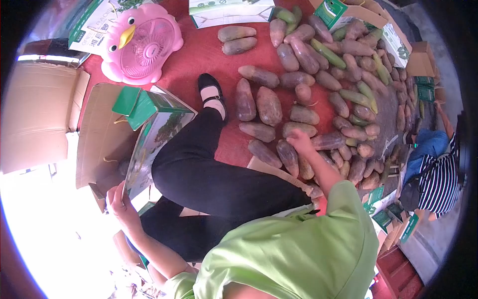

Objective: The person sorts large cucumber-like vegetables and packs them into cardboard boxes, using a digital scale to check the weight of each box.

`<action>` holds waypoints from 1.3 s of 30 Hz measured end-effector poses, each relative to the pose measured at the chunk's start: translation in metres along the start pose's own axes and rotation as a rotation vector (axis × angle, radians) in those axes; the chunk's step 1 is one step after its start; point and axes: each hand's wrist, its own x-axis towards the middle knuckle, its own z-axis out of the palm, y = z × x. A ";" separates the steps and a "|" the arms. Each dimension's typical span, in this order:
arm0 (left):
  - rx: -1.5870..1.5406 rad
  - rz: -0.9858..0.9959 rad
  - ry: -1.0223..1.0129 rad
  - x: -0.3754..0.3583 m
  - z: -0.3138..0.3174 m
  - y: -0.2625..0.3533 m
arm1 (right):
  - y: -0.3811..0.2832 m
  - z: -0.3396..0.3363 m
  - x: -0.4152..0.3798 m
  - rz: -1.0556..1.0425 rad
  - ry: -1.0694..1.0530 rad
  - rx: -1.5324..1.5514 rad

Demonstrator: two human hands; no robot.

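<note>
My right hand (300,141) is among the radishes on the red cloth, its fingers bent down against a reddish-green radish (297,129). Whether the fingers are closed around it is hard to tell. At the lower left, my left hand (119,202) grips the edge of an open cardboard carton (159,127) with green flaps and a printed side. The inside of this carton is mostly dark. Just below my right hand lies a darker radish (288,157), with several others around it.
A pink bird-faced fan (144,45) stands at the upper left. Many radishes (353,74) spread to the right. A white and green carton (231,12) is at the top, and a brown carton (40,114) at the left. Another person in a striped top (438,182) is at the far right.
</note>
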 end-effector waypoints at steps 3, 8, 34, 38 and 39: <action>0.042 0.030 0.030 0.007 -0.009 -0.002 | -0.024 0.024 -0.004 -0.003 0.003 -0.054; 0.011 0.025 0.022 0.008 -0.009 -0.007 | -0.040 0.037 -0.033 0.018 -0.088 -0.043; 0.042 -0.097 -0.096 0.006 -0.004 -0.013 | 0.004 0.050 -0.040 0.029 -0.151 -0.157; 0.038 -0.055 -0.053 0.003 -0.001 -0.021 | 0.002 0.051 -0.033 -0.048 -0.097 -0.219; 0.055 -0.039 -0.047 0.003 0.000 -0.022 | 0.000 0.049 -0.029 -0.097 -0.034 -0.171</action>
